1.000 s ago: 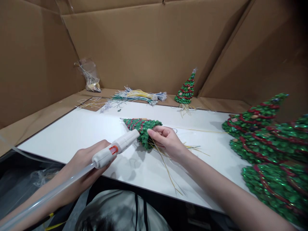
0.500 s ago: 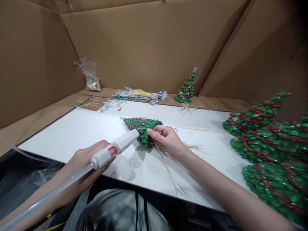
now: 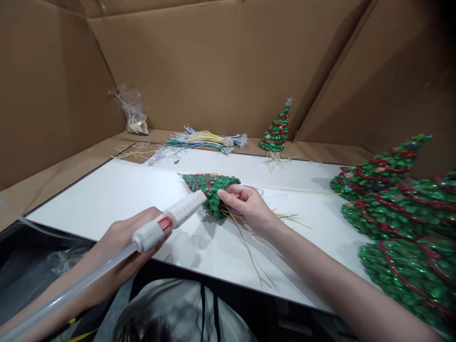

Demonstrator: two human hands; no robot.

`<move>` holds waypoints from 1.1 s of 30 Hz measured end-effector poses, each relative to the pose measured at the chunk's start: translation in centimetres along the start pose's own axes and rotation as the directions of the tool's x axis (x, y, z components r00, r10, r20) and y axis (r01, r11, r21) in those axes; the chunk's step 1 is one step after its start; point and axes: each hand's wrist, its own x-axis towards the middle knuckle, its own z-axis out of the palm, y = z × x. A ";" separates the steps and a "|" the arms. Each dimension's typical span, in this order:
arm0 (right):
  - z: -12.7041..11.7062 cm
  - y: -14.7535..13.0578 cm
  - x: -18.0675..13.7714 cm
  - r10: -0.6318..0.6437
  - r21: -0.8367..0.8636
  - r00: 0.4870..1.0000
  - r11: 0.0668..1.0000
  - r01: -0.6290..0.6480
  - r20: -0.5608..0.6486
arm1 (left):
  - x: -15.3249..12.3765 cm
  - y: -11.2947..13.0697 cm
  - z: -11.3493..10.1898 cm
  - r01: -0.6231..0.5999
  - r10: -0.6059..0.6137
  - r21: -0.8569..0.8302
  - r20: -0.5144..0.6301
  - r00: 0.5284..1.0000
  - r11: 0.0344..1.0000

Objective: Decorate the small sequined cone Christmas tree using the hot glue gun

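Note:
A small green sequin Christmas tree (image 3: 210,186) with red garland lies on its side on the white board (image 3: 117,194), its tip pointing left. My right hand (image 3: 245,205) is closed on the tree's base, where thin yellow and green wires (image 3: 249,247) trail out toward me. My left hand (image 3: 124,247) is wrapped round a white glue gun (image 3: 167,221) with an orange switch. A clear glue stick (image 3: 71,289) feeds into the back of the gun. Its nozzle touches the tree's lower side, just left of my right thumb.
Several finished green trees (image 3: 399,213) lie piled at the right edge. One small tree (image 3: 277,130) stands upright at the back. A bundle of coloured wires (image 3: 203,140) and a plastic bag (image 3: 132,110) lie at the back left. Cardboard walls (image 3: 221,61) enclose the table.
The glue gun has slid back very slightly toward me along the tree's side. My right hand keeps its hold on the tree's base.

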 end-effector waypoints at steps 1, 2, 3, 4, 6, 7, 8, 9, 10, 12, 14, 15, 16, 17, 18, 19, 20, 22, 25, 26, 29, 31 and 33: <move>0.0 0.0 0.0 0.001 -0.004 1.000 1.000 -0.001 0.000 | 0.0 0.0 0.0 0.004 -0.004 -0.001 0.000 1.000 1.000; 0.0 0.0 0.0 0.002 -0.007 1.000 1.000 -0.002 0.000 | 0.0 0.0 0.1 0.007 -0.007 -0.004 0.000 1.000 1.000; 0.0 0.0 0.0 0.003 -0.009 1.000 1.000 -0.003 0.001 | -0.1 0.0 0.1 0.010 -0.010 -0.008 0.006 1.000 1.000; 0.0 0.0 0.0 0.004 -0.009 1.000 1.000 -0.004 0.002 | -0.1 0.0 0.2 0.016 -0.015 -0.012 0.008 1.000 1.000; 0.0 0.0 0.0 0.008 -0.008 1.000 1.000 -0.008 0.004 | -0.1 0.0 0.2 0.020 -0.020 -0.021 0.009 1.000 1.000; 0.0 0.0 0.0 0.009 -0.007 1.000 1.000 -0.009 0.002 | -0.1 0.1 0.2 0.020 -0.019 -0.023 0.011 1.000 1.000; 0.0 0.0 0.0 0.010 -0.007 1.000 1.000 -0.010 0.001 | -0.1 0.1 0.2 0.022 -0.022 -0.025 0.006 1.000 0.999; 0.1 -0.1 0.0 0.008 -0.009 1.000 1.000 -0.008 -0.001 | -0.1 0.1 0.2 0.024 -0.024 -0.026 0.000 1.000 0.999; 0.1 -0.1 0.0 0.006 -0.012 1.000 1.000 -0.006 -0.004 | 0.0 0.1 0.2 0.023 -0.024 -0.027 -0.007 1.000 0.999; 0.2 -0.2 0.0 0.001 -0.019 1.000 1.000 -0.002 -0.007 | 0.0 0.0 0.3 0.024 -0.025 -0.034 -0.010 1.000 0.999; 0.2 -0.2 0.0 0.009 -0.024 1.000 1.000 -0.009 -0.010 | 0.0 -0.1 0.4 0.030 -0.030 -0.040 -0.005 1.000 0.999; 0.2 -0.2 -0.1 0.014 -0.026 1.000 1.000 -0.014 -0.011 | 0.0 -0.1 0.4 0.030 -0.030 -0.042 -0.004 1.000 0.999; 0.2 -0.2 -0.1 0.018 -0.025 1.000 1.000 -0.018 -0.011 | 0.0 -0.2 0.4 0.031 -0.031 -0.044 0.000 1.000 0.999; 0.2 -0.2 -0.1 0.020 -0.024 1.000 1.000 -0.020 -0.010 | 0.0 -0.1 0.4 0.029 -0.029 -0.044 0.005 1.000 0.999; 0.2 -0.2 -0.1 0.019 -0.022 1.000 1.000 -0.019 -0.008 | 0.0 -0.1 0.4 0.027 -0.026 -0.044 0.010 1.000 0.999; 0.2 -0.2 -0.1 0.016 -0.020 1.000 1.000 -0.016 -0.005 | 0.0 -0.1 0.4 0.024 -0.024 -0.045 0.015 1.000 0.999; 0.2 -0.2 -0.1 0.014 -0.019 1.000 1.000 -0.014 -0.003 | 0.0 0.0 0.4 0.023 -0.022 -0.044 0.019 1.000 0.999; 0.2 -0.3 -0.1 0.012 -0.022 1.000 1.000 -0.013 -0.005 | 0.0 0.1 0.3 0.021 -0.020 -0.041 0.016 1.000 0.999; 0.2 -0.3 -0.1 0.012 -0.030 1.000 0.999 -0.012 -0.007 | 0.0 0.0 0.2 0.004 -0.004 -0.032 0.008 1.000 0.999; 0.2 -0.3 -0.1 0.011 -0.031 1.000 0.999 -0.012 -0.006 | 0.0 0.0 0.1 0.003 -0.002 -0.030 0.013 1.000 1.000; 0.2 -0.2 -0.1 0.007 -0.032 1.000 0.999 -0.007 -0.006 | -0.1 -0.2 0.2 0.004 -0.003 -0.032 0.034 0.999 0.999; 0.1 -0.2 -0.1 0.007 -0.033 1.000 0.999 -0.008 -0.008 | -0.1 -0.3 0.3 0.014 -0.012 -0.039 0.044 0.999 0.999; 0.1 -0.2 -0.1 0.008 -0.034 1.000 0.999 -0.008 -0.007 | -0.1 -0.4 0.4 0.022 -0.020 -0.048 0.043 0.999 0.999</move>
